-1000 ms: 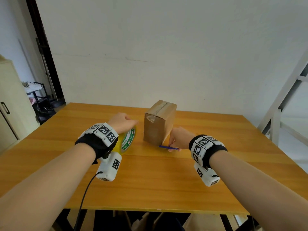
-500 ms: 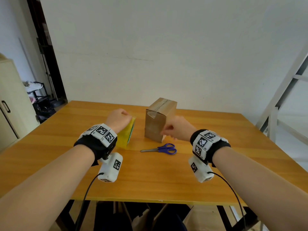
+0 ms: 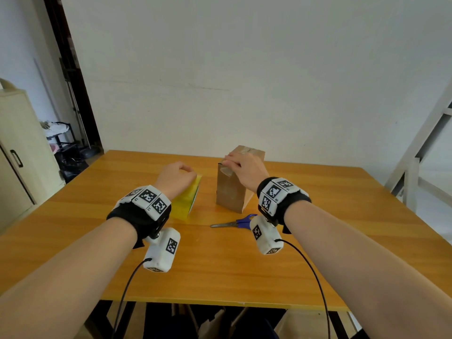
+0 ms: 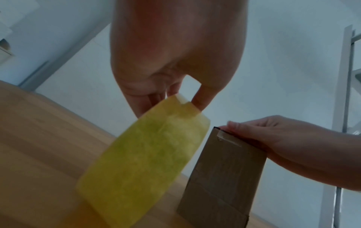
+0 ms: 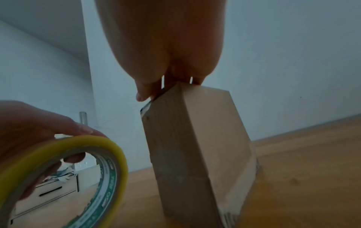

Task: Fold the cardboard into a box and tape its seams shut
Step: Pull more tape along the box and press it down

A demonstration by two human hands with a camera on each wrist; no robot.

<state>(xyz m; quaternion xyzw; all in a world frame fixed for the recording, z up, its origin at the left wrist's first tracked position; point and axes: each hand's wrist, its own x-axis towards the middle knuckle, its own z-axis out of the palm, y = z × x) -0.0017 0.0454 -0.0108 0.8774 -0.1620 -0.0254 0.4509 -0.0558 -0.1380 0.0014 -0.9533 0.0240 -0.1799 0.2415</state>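
Note:
A tall brown cardboard box [image 3: 231, 192] stands upright at the table's middle, with clear tape over its top seam. My right hand [image 3: 232, 163] grips its top near edge; the thumb [image 5: 141, 94] lies on one side of that edge and the fingers on the top. Left of the box, my left hand [image 3: 181, 171] holds a yellow tape roll [image 3: 187, 204] on its edge on the table, fingers curled through its core. The left wrist view shows the tape roll [image 4: 144, 162] beside the box [image 4: 224, 177]. In the right wrist view the tape roll [image 5: 64, 177] is close to the box [image 5: 195, 146].
Blue-handled scissors [image 3: 234, 222] lie flat on the wooden table [image 3: 220, 265] just in front of the box, under my right wrist. A cream cabinet [image 3: 17, 155] stands at the left and a white frame [image 3: 415, 155] at the right. The wall is behind the table.
My right hand has let go of the scissors, which now lie on the table, and has risen to the top of the box. The left hand still holds the tape roll.

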